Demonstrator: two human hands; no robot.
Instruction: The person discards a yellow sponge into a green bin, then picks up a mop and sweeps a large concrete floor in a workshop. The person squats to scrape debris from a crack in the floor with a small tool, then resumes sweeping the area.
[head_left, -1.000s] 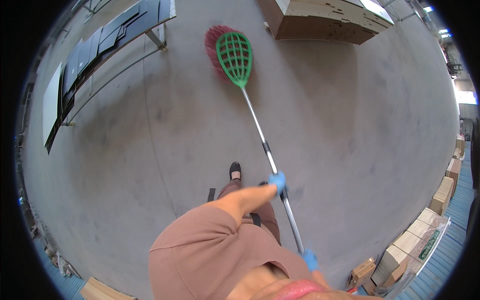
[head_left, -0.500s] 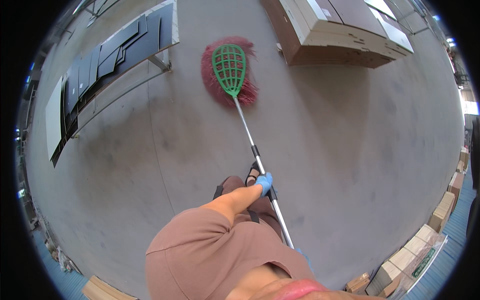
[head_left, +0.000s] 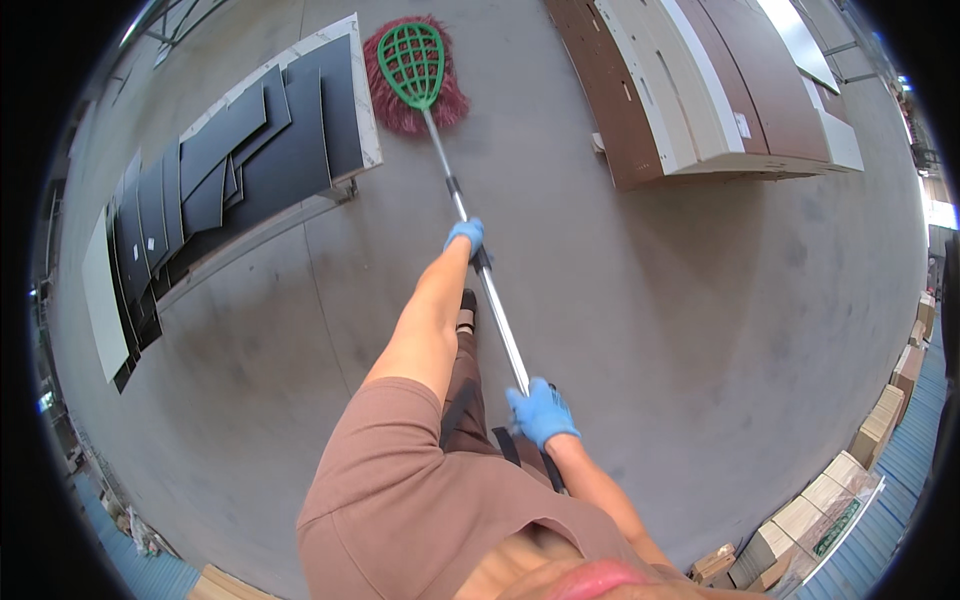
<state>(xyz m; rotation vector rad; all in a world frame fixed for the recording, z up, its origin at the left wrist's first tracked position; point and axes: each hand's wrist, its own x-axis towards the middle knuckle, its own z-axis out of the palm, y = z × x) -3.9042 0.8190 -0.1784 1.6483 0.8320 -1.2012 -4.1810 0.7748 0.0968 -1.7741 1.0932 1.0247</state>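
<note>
A dust mop with a green lattice head (head_left: 424, 98) and a dark red fringe (head_left: 452, 106) lies on the floor ahead, slightly left of centre. Its silver telescopic handle (head_left: 507, 332) slants back toward my body. Halfway up this handle my left hand (head_left: 465, 236), in a blue glove, is wrapped round the shaft near a black grip. My right hand (head_left: 543, 412), also blue-gloved, closes round the handle lower down, in front of my waist. My left arm is stretched forward, while the right one is bent close to me.
On the left stands a table-like rack with dark panels (head_left: 340, 110) stacked on it. A pile of brown and white boards (head_left: 690, 90) rises at the front right. Stacked cartons (head_left: 880, 425) line the right edge of the grey concrete floor (head_left: 640, 330).
The mop head has moved forward and left along the floor. My left hand has reached forward with the handle. My right hand, almost hidden before, has come up into sight on the shaft.
</note>
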